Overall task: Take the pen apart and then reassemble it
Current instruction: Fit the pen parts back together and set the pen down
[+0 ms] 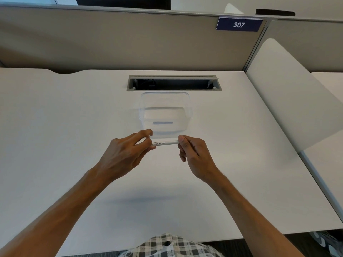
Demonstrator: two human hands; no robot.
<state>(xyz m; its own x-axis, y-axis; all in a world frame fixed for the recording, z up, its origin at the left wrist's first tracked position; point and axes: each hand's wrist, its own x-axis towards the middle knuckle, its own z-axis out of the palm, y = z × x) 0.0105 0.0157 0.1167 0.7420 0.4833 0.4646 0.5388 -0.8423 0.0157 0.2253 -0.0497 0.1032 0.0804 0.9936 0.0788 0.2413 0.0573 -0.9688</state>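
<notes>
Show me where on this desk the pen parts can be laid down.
Bare white desk lies left of the left hand, right of the right hand, and between the forearms. Crowded ahead: clear plastic container before the grey cable slot, behind the white marker pen.

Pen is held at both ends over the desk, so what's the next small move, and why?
Probably pull the two ends apart along the pen's length, perhaps with a slight twist. The left hand and right hand each pinch one end with the white barrel level between them, above the desk, beside the clear container. No part looks separated yet.
</notes>
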